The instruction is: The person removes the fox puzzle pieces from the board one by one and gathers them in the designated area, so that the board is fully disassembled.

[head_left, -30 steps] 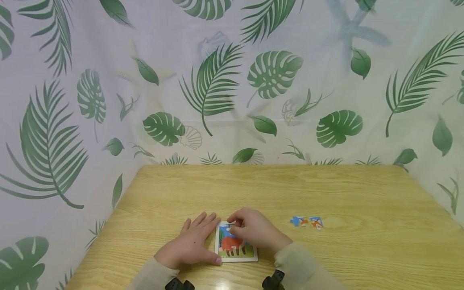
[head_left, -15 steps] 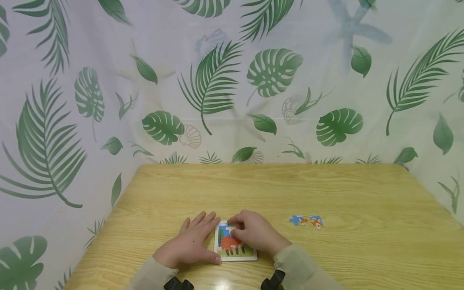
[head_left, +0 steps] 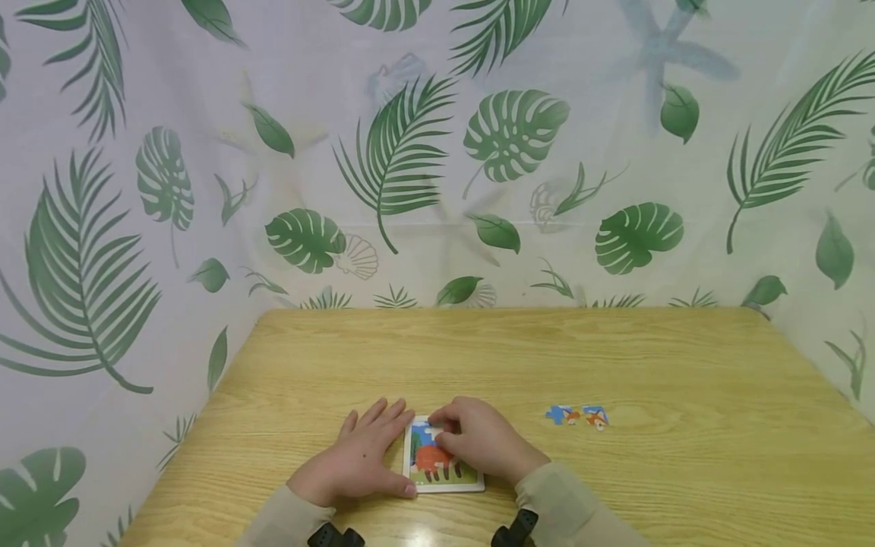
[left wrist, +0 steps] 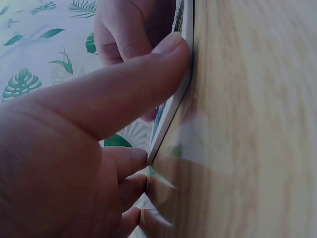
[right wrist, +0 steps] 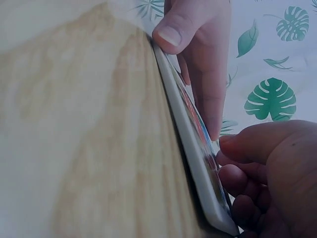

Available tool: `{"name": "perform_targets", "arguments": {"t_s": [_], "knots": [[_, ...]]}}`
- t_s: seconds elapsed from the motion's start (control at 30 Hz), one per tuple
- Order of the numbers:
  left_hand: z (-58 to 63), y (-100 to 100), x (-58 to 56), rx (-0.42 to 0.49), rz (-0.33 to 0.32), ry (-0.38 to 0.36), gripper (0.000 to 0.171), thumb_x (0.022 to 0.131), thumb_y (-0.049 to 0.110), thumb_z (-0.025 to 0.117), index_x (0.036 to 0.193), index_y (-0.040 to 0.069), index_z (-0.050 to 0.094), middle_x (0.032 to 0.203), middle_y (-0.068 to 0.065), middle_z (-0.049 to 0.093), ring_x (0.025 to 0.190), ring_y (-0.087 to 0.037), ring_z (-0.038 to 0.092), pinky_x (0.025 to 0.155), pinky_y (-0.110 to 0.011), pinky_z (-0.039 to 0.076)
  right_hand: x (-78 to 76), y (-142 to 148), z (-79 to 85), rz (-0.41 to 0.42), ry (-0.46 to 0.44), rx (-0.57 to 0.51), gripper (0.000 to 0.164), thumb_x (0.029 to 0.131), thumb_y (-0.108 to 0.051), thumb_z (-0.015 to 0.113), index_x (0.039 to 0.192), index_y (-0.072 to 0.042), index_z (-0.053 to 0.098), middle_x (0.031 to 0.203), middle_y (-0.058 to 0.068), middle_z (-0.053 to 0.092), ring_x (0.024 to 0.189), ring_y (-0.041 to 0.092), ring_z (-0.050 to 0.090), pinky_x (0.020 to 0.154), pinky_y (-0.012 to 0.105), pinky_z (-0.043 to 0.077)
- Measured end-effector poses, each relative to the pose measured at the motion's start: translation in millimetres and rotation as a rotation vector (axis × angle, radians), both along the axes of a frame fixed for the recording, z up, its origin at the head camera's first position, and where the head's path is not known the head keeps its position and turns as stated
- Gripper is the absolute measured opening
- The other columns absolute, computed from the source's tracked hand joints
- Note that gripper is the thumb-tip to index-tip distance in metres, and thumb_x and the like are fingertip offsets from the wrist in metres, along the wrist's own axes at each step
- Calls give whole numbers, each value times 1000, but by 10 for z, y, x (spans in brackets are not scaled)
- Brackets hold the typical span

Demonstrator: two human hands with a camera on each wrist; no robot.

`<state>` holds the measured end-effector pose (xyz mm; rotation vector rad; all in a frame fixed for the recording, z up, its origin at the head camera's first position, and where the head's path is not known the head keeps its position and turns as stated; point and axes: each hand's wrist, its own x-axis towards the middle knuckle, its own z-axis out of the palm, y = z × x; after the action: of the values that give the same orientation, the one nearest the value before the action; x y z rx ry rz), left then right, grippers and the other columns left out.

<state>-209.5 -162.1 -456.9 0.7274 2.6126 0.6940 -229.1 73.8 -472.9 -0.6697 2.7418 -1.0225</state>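
A small jigsaw puzzle (head_left: 431, 456) in a white-edged tray (head_left: 447, 490) lies on the table, its picture showing a red-brown animal on grass under blue sky. My left hand (head_left: 362, 460) rests flat with fingers spread. Its thumb touches the tray's near left corner, and its index fingertip the far left one. My right hand (head_left: 485, 441) reaches over the puzzle's upper right part, thumb and fingers curled down at a puzzle piece that they mostly hide. In the right wrist view the curled fingers (right wrist: 235, 178) are at the tray's edge.
Two loose puzzle pieces lie to the right: a blue and orange piece (head_left: 562, 415) and one with a fox face (head_left: 597, 418). The wooden table (head_left: 519, 357) meets a leaf-printed cloth (head_left: 424, 190) at its back and sides.
The right hand has lowered slightly onto the puzzle, and the dark edge seen between its thumb and fingers a second ago no longer shows. The left hand stays in place.
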Motion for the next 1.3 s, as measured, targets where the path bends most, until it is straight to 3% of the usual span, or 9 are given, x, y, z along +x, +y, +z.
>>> {"name": "perform_targets", "arguments": {"t_s": [0.4,0.87,1.17,1.3], "knots": [[-5,-4,-4,-13,-7,24,109,77,65,78,161,13,31,168,-8,18,154,-36,4,114,-71,-1,20,-28,50,9,39,46,24,92,-23,71,113,-13,78,80,-11,57,73,10,51,69,31,44],[-4,-1,11,13,-3,3,108,76,62,80,161,15,32,168,-8,18,154,-36,4,113,-71,-3,44,-165,15,-125,33,83,24,86,-36,80,100,-18,73,71,-7,54,62,10,49,59,30,41],[8,2,0,5,8,18,110,75,64,79,161,15,31,168,-7,19,154,-35,4,114,-70,-3,32,-171,13,-167,16,15,25,83,-32,83,94,-21,63,73,-6,54,60,12,48,59,30,40],[8,2,3,12,2,11,110,75,64,79,160,14,32,167,-8,19,154,-36,4,113,-72,-2,42,-150,10,-176,-19,-44,20,87,-28,80,91,-22,62,74,-6,56,63,12,51,59,30,42]]}}
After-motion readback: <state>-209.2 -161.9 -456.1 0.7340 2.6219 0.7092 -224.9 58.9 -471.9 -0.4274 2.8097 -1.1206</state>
